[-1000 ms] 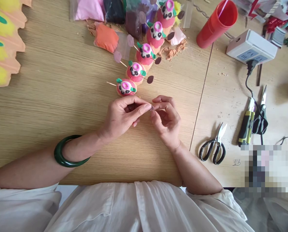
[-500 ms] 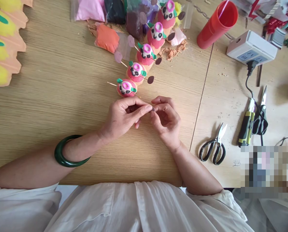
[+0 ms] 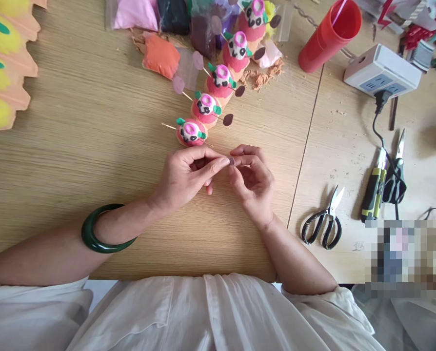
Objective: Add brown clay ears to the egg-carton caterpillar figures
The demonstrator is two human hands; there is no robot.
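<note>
Brown clay piece (image 3: 231,161) between both hands' fingertips, over wooden table (image 3: 93,131). Left hand (image 3: 183,179): thumb and forefinger clamped on piece. Right hand (image 3: 253,183): fingertips at piece's far edge; cannot tell whether gripping. Just beyond grip: nearest clay animal figure (image 3: 190,130). Well right of grip: black-handled scissors (image 3: 330,212).

Nothing can be read for certain; small handwritten marks (image 3: 358,246) on the surface (image 3: 327,156) are too faint.
</note>
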